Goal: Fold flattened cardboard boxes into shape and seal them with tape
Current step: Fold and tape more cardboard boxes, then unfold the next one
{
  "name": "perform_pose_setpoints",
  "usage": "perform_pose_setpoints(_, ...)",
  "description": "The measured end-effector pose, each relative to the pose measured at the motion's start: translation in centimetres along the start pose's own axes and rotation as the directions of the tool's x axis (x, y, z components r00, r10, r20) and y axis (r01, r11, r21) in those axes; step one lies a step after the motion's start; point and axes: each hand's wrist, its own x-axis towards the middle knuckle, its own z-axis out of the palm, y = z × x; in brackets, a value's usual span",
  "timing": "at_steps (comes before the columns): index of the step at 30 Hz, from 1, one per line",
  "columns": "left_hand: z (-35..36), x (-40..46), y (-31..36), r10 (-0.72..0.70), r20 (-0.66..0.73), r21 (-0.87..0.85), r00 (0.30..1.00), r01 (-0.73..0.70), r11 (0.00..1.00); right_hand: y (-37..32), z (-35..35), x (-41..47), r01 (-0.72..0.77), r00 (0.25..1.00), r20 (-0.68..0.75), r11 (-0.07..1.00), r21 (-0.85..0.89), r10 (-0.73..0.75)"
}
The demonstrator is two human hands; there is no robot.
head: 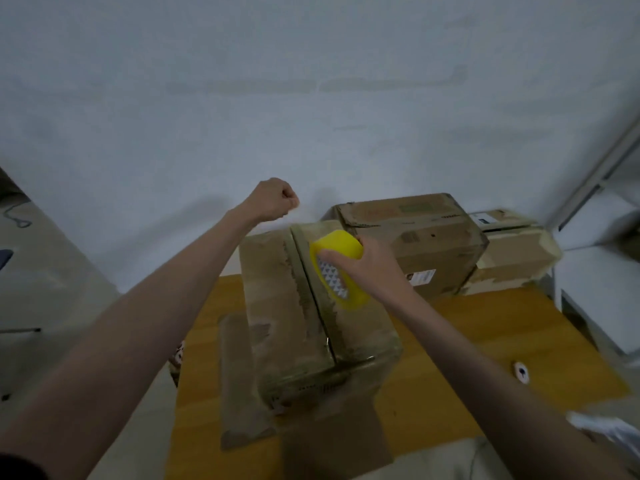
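A folded brown cardboard box (291, 306) stands on the wooden table (467, 368), its top flaps closed along a centre seam with old tape marks. My right hand (367, 265) grips a yellow tape roll (337, 268) just above the box's top, near the far end of the seam. My left hand (273, 199) is raised beyond the box's far edge, fingers curled into a fist; whether it pinches a tape end is too blurred to tell. A flattened cardboard piece (239, 382) lies under the box at its left and front.
Two taped boxes (426, 237) (512, 258) stand at the back right of the table. A small white tape roll (521, 372) lies at the right. White shelving (602, 271) is on the far right, and a plain wall rises behind.
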Motion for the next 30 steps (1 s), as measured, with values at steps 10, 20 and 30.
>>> perform_pose_setpoints(10, 1.0, 7.5, -6.4, 0.09, 0.142, 0.086, 0.986, -0.103, 0.991, -2.6, 4.7, 3.9, -0.119, 0.992, -0.059, 0.988, -0.095, 0.114)
perform_pose_setpoints(20, 4.3, 11.5, -9.7, 0.147, 0.246, 0.123, 0.958, -0.181, 0.976, -2.2, 6.6, 8.0, -0.275, 0.961, -0.076, 0.953, -0.128, 0.267)
perform_pose_setpoints(30, 6.0, 13.6, -12.3, 0.134, 0.277, 0.097, 0.952, -0.166, 0.981, -2.7, 7.5, 10.3, -0.269, 0.962, -0.081, 0.951, -0.152, 0.259)
